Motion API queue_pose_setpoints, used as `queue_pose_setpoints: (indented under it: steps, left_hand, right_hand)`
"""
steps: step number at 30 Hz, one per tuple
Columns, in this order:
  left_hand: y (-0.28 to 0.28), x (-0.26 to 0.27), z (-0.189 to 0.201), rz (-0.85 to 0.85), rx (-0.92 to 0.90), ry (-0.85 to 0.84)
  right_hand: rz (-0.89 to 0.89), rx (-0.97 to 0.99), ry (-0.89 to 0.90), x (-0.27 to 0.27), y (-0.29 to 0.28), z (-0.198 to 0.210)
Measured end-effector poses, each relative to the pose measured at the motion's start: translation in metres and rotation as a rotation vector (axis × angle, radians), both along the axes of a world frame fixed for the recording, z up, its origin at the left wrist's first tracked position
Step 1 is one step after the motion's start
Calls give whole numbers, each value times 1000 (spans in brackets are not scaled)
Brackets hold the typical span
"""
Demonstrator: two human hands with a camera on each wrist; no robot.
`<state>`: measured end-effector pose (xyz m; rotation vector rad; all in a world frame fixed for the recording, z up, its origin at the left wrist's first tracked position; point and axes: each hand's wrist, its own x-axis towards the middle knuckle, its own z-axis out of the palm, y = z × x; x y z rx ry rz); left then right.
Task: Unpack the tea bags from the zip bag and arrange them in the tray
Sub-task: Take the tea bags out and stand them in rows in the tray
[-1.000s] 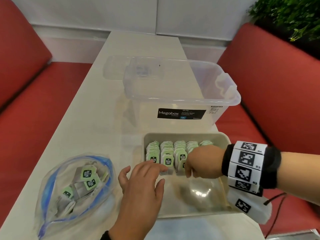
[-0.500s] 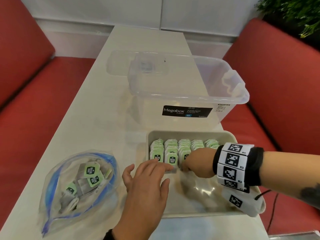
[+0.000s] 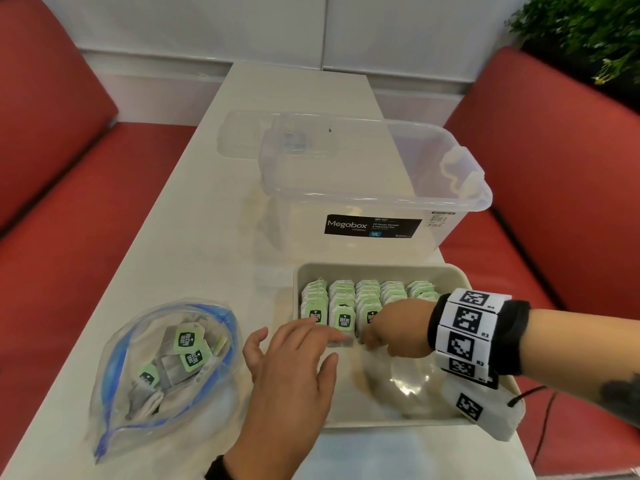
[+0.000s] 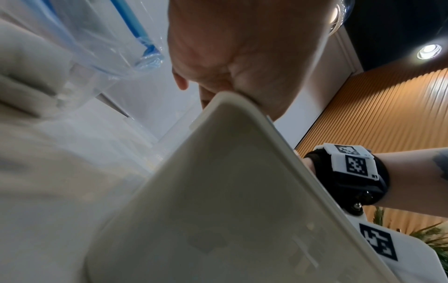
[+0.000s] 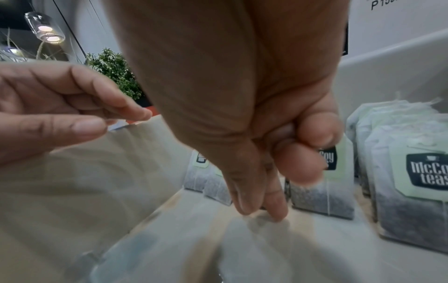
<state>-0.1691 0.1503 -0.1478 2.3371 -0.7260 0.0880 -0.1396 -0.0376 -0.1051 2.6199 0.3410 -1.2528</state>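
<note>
A beige tray (image 3: 381, 268) lies near the table's front right. Several rows of green-tagged tea bags (image 3: 367, 296) stand at its far end. My right hand (image 3: 381, 336) is inside the tray at the front of the third row. In the right wrist view two of its fingers (image 5: 276, 206) point straight down onto the tray floor. The others curl against the front tea bag (image 5: 337, 172), with nothing seen pinched. My left hand (image 3: 311, 337) reaches over the tray's left rim, its relaxed fingertips by the second row's front bag. The open zip bag (image 3: 194, 410) at left holds several tea bags (image 3: 188, 341).
A clear Megabox storage box (image 3: 374, 188) stands just behind the tray, with its clear lid (image 3: 242, 133) further back. Red bench seats (image 3: 86, 237) flank the narrow white table (image 3: 207, 237) on both sides. A plant (image 3: 588, 29) is at the top right.
Both hands stay at the front of the tea bag rows, with the right hand edging slightly left. The head view has shifted a little.
</note>
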Motion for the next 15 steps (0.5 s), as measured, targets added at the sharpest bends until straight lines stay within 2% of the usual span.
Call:
queue_pose_setpoints:
  steps: [4, 7, 11, 15]
  left_hand:
    - [6, -3, 5, 26, -27, -41]
    - [23, 0, 13, 114, -97, -133]
    - [71, 2, 31, 388, -118, -232]
    - [116, -2, 28, 640, -14, -147]
  right_hand:
    - [-8, 26, -2, -2, 0, 3]
    - [-44, 46, -42, -2, 3, 15]
    - [-83, 149, -246, -1, 19, 44]
    - [-116, 467, -491, -10, 66, 68]
